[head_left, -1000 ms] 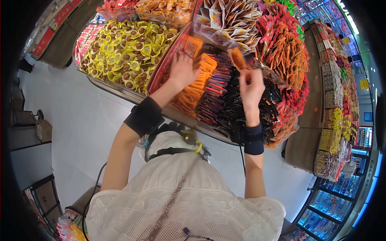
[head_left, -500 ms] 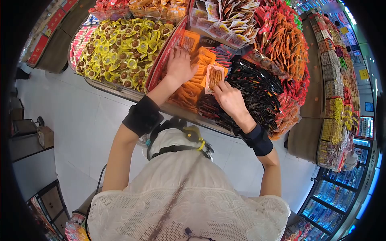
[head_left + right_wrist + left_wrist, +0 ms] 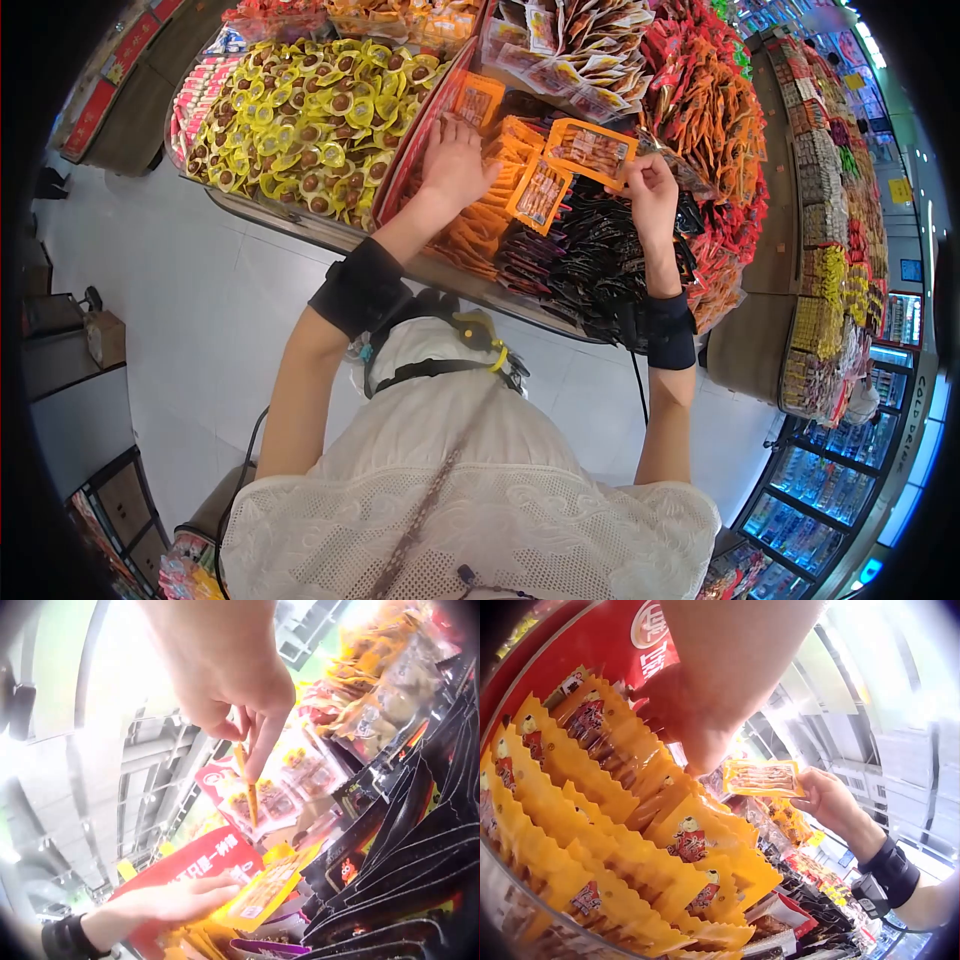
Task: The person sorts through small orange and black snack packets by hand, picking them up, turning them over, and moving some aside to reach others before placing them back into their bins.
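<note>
My right hand pinches an orange-edged snack packet by its right end, holding it above the black packets. In the left wrist view this packet shows a clear window with brown strips inside. Another orange packet lies face up just left of it, on top of the rows. My left hand rests on the orange packets beside the red divider. Its fingers look extended in the right wrist view, lying over the packets near the red board.
Left of the divider is a bin of yellow-wrapped round sweets. Behind the orange rows stand clear packets, with red and orange packets to the right. A curved bin edge runs along the front. Another loaded display stands farther right.
My right hand swung left over the orange rows with a packet, then back right, where it holds a packet. One packet now lies face up on the rows. The left hand stays put.
</note>
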Action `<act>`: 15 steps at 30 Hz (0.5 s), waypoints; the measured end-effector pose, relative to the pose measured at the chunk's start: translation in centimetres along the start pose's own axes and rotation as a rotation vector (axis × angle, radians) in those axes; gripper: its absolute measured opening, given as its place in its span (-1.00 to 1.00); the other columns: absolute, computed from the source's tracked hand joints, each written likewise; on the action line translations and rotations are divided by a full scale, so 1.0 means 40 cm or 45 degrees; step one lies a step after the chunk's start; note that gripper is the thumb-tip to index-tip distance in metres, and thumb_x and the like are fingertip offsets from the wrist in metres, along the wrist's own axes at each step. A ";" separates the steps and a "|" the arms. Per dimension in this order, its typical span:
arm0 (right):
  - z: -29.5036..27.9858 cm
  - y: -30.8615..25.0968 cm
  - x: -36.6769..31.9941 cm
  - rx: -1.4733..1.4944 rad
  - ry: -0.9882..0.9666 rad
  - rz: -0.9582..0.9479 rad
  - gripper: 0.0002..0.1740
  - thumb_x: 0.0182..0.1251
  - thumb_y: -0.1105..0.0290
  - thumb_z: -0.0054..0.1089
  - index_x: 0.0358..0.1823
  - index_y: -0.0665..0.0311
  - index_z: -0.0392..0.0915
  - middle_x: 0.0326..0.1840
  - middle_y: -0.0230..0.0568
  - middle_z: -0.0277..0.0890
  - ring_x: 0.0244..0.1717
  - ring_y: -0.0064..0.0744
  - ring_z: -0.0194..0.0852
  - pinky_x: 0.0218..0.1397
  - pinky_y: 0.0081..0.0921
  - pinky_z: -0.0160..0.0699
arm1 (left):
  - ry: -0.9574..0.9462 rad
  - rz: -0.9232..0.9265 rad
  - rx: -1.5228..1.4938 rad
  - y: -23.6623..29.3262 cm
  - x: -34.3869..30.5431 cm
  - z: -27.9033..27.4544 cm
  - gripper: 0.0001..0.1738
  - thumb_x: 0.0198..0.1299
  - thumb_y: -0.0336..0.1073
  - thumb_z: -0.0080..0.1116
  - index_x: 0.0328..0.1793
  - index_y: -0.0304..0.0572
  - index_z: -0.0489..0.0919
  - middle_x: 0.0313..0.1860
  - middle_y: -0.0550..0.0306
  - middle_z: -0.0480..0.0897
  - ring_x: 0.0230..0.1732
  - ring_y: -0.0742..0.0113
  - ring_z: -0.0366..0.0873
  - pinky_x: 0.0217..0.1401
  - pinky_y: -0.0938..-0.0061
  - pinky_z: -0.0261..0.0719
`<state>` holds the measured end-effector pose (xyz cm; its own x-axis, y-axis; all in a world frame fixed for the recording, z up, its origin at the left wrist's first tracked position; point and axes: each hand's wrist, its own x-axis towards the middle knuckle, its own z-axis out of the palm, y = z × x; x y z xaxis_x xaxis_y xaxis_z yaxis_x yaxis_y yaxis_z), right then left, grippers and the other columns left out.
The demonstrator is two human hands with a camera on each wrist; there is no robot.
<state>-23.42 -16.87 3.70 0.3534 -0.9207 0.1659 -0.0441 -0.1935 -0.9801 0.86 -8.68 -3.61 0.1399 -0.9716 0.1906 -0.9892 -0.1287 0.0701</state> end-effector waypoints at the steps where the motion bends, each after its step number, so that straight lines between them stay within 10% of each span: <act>1: -0.008 -0.003 0.001 0.045 0.000 0.067 -0.90 0.29 0.53 -0.05 -0.40 0.34 0.32 -0.43 -0.32 0.40 -0.43 -0.61 0.44 -0.36 -0.51 0.69 | 0.029 0.006 0.000 -0.002 0.001 0.003 -0.29 0.19 0.15 -0.12 0.14 -0.44 0.38 0.16 -0.22 0.40 0.33 -0.01 0.17 0.44 0.12 -0.12; 15: 0.011 -0.018 -0.007 0.156 0.076 0.215 -0.88 0.32 0.48 -0.07 -0.41 0.27 0.32 -0.44 -0.39 0.35 -0.45 -0.64 0.45 -0.33 -0.50 0.70 | -0.069 0.016 0.000 0.000 0.001 -0.016 -0.26 0.17 0.18 -0.13 0.16 -0.43 0.39 0.22 -0.23 0.36 0.35 -0.05 0.13 0.42 0.09 -0.11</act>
<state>-23.06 -16.32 4.31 0.2942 -0.9557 0.0011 0.0171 0.0041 -0.9998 0.90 -8.59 -2.97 0.1251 -0.9825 0.1378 -0.9908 -0.1166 0.0684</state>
